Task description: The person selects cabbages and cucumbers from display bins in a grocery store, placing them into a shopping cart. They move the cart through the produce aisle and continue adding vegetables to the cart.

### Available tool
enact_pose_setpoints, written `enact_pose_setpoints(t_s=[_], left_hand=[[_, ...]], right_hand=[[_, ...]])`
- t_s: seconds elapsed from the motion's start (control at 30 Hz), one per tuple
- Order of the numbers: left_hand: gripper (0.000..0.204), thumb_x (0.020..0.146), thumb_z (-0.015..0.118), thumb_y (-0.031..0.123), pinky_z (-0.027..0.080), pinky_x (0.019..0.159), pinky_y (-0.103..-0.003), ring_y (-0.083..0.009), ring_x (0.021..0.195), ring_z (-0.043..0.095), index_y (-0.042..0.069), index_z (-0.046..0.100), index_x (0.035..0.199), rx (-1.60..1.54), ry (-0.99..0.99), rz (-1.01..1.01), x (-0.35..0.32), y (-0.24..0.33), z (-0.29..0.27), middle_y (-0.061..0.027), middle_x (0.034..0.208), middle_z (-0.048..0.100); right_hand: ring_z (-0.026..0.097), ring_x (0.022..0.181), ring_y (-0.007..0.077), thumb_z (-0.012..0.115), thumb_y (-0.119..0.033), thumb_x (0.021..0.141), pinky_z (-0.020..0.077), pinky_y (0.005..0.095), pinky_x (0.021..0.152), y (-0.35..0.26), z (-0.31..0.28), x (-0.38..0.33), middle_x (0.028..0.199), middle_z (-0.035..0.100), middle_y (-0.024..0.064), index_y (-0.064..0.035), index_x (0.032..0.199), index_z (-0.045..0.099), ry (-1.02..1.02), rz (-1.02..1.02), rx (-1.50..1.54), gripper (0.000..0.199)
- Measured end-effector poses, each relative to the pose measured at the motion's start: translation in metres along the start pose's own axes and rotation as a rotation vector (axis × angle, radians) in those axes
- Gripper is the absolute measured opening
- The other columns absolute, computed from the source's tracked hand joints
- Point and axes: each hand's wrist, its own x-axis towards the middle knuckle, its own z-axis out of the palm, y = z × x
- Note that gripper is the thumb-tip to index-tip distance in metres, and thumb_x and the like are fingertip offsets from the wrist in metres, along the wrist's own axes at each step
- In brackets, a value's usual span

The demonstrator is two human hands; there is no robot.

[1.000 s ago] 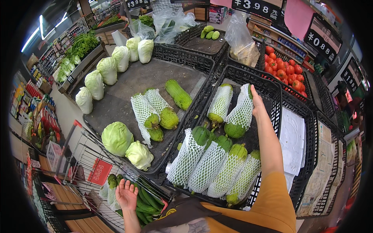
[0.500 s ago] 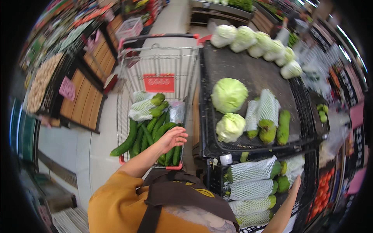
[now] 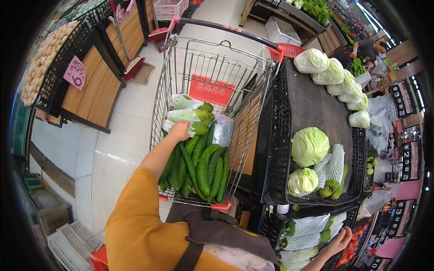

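Observation:
My left hand (image 3: 180, 130) reaches into the shopping cart (image 3: 159, 135), its fingers curled around a net-sleeved green gourd (image 3: 199, 129). Two more gourds in white foam netting (image 3: 183, 115) lie just behind it. Nearer to me, long dark green cucumbers (image 3: 204, 169) fill the front of the cart. A clear plastic packet (image 3: 222, 130) rests at their right. Over the right edge of a black crate, my right hand (image 3: 340, 240) has its fingers apart and nothing visible in them. Several netted gourds (image 3: 308, 224) lie in that crate beside it.
A black display tray (image 3: 296, 104) at the right holds round cabbages (image 3: 310, 147), netted gourds and a row of napa cabbages (image 3: 342, 80). Eggs (image 3: 47, 63) sit on a wooden stand at the left. Tomatoes (image 3: 350, 250) lie beyond the crate. Another person (image 3: 371, 49) stands far right.
My left hand has moved from above the cucumbers to the netted gourds and closed on one. My right hand has come off the crate's gourds. The view has shifted, with the cart farther right.

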Motion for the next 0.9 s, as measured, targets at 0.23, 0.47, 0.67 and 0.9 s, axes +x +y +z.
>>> enact_pose_setpoints(t_s=[0.23, 0.47, 0.67, 0.9], left_hand=[[0.064, 0.062, 0.072, 0.013, 0.035, 0.093, -0.05, -0.028, 0.113, 0.042, 0.012, 0.043, 0.119, 0.237, 0.115, 0.119, 0.032, -0.056, 0.068, -0.0116, 0.119, 0.044], [0.084, 0.049, 0.081, 0.013, 0.036, 0.094, -0.042, -0.0342, 0.113, 0.038, 0.007, 0.036, 0.119, 0.272, 0.039, 0.217, 0.035, -0.051, 0.053, -0.0145, 0.119, 0.039], [0.079, 0.042, 0.08, 0.018, 0.041, 0.088, -0.042, -0.0358, 0.102, 0.045, 0.004, 0.039, 0.108, 0.181, -0.02, 0.162, 0.06, -0.038, 0.021, -0.0169, 0.113, 0.042], [0.086, 0.051, 0.075, 0.013, 0.045, 0.085, -0.038, -0.0225, 0.105, 0.05, 0.004, 0.035, 0.127, -1.117, -0.771, 0.285, -0.002, 0.026, -0.092, -0.0136, 0.115, 0.049]], right_hand=[[0.054, 0.078, 0.0228, 0.052, 0.002, 0.077, 0.0429, 0.0308, 0.073, -0.148, 0.091, -0.107, 0.084, 0.057, 0.0141, 0.0021, 0.084, 0.055, -0.276, -0.216, -0.254, 0.007], [0.058, 0.062, 0.0159, 0.06, 0.001, 0.075, 0.0444, 0.0243, 0.055, -0.189, 0.129, -0.152, 0.074, 0.06, 0.009, -0.0004, 0.08, 0.061, -0.304, 0.145, -0.08, 0.006], [0.06, 0.067, 0.0188, 0.059, -0.002, 0.078, 0.047, 0.0259, 0.059, -0.21, 0.156, -0.177, 0.076, 0.06, 0.0096, -0.0007, 0.086, 0.062, -0.404, 0.062, 0.104, 0.009], [0.051, 0.105, 0.0204, 0.062, -0.028, 0.082, 0.0452, 0.0333, 0.082, -0.223, 0.209, -0.167, 0.119, 0.046, 0.0102, -0.0086, 0.126, 0.039, -0.607, 0.259, 0.474, 0.054]])
